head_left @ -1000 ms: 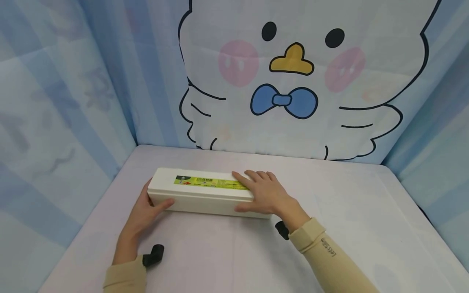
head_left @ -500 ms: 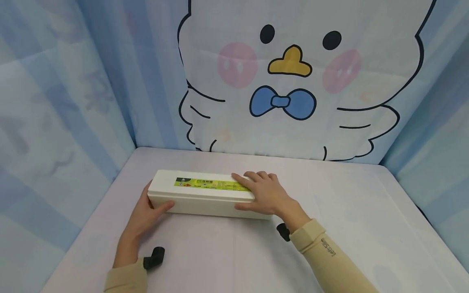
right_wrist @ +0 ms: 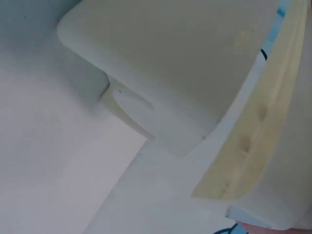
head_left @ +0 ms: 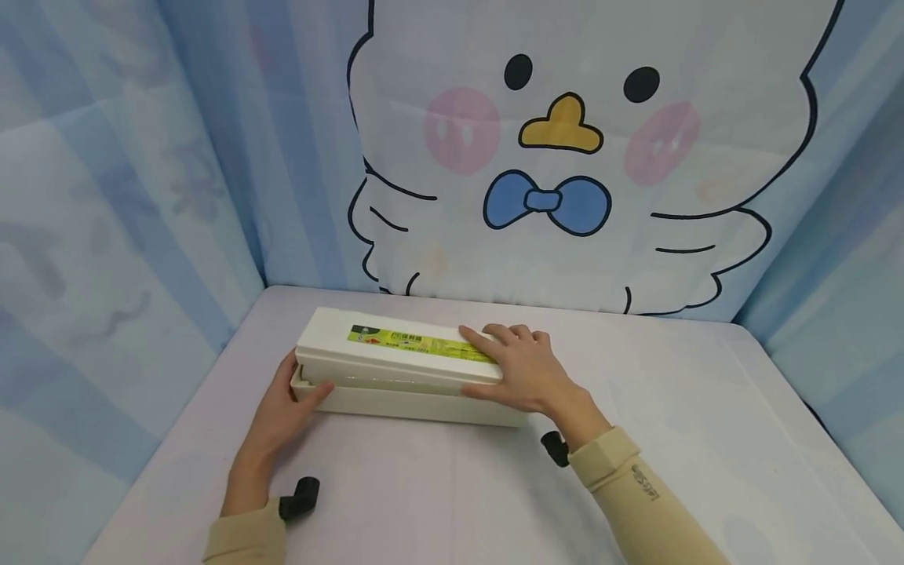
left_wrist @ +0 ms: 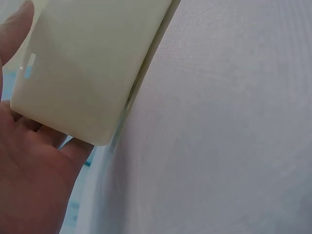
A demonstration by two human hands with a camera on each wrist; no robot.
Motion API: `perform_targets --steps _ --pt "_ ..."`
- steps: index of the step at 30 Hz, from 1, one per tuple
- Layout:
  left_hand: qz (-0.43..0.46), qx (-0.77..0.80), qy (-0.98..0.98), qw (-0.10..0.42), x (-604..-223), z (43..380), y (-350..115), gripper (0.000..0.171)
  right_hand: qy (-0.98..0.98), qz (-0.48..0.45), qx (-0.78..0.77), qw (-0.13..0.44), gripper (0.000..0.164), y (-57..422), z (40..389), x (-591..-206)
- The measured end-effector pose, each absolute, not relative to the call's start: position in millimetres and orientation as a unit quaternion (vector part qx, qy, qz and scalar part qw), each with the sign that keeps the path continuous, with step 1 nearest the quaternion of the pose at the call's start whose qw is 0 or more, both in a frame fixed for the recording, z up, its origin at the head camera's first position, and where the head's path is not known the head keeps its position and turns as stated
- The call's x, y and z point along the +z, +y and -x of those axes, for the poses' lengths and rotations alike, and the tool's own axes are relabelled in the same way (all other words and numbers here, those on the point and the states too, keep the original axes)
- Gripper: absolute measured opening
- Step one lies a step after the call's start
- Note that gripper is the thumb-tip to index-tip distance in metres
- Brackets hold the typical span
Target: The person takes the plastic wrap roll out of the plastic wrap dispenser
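Note:
A long cream cling film box (head_left: 424, 406) rests on the table, its lid (head_left: 395, 370) lifted and tilted up at the left end. Along the lid's top runs a yellow-green label (head_left: 417, 342), partly covered by fingers. My left hand (head_left: 277, 412) grips the base at its left end, thumb on the front wall. In the left wrist view, the fingers reach round behind the pale box end (left_wrist: 83, 73). Spread over the lid's right part, my right hand (head_left: 530, 370) holds it with the thumb along the front. The right wrist view shows the box's right end (right_wrist: 170, 53) close up.
A pale cloth covers the table (head_left: 395, 502). Blue and white curtains (head_left: 120, 235) stand along the sides, and a backdrop with a cartoon bird (head_left: 565, 235) hangs behind. A small black device (head_left: 300, 497) sits at each wrist by the beige sleeves.
The lid has come up from the base at its left end, opening a gap along the front. My right hand has shifted slightly right with it; my left hand stays on the base.

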State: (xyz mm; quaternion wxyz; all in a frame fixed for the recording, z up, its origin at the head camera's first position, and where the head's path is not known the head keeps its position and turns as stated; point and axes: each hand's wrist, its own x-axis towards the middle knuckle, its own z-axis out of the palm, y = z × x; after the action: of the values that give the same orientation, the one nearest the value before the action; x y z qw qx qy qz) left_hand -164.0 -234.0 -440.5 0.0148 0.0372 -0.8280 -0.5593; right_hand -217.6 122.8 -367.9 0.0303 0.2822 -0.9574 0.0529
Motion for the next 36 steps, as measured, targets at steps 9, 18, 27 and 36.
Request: perform_targets --steps 9,18,27,36 --pt "-0.051 -0.501 -0.864 0.016 -438 168 -233 0.085 -0.96 -0.26 0.08 0.065 0.087 141 215 -359" --pt "-0.006 -0.469 -0.88 0.075 -439 169 -229 0.077 -0.965 -0.233 0.097 0.076 0.087 165 210 -355" --pt "0.025 -0.437 -0.893 0.103 -440 171 -230 0.074 -0.969 -0.209 0.106 0.084 0.09 188 206 -358" --pt "0.039 -0.415 -0.905 0.087 -438 171 -228 0.076 -0.973 -0.178 0.111 0.096 0.091 208 199 -357"
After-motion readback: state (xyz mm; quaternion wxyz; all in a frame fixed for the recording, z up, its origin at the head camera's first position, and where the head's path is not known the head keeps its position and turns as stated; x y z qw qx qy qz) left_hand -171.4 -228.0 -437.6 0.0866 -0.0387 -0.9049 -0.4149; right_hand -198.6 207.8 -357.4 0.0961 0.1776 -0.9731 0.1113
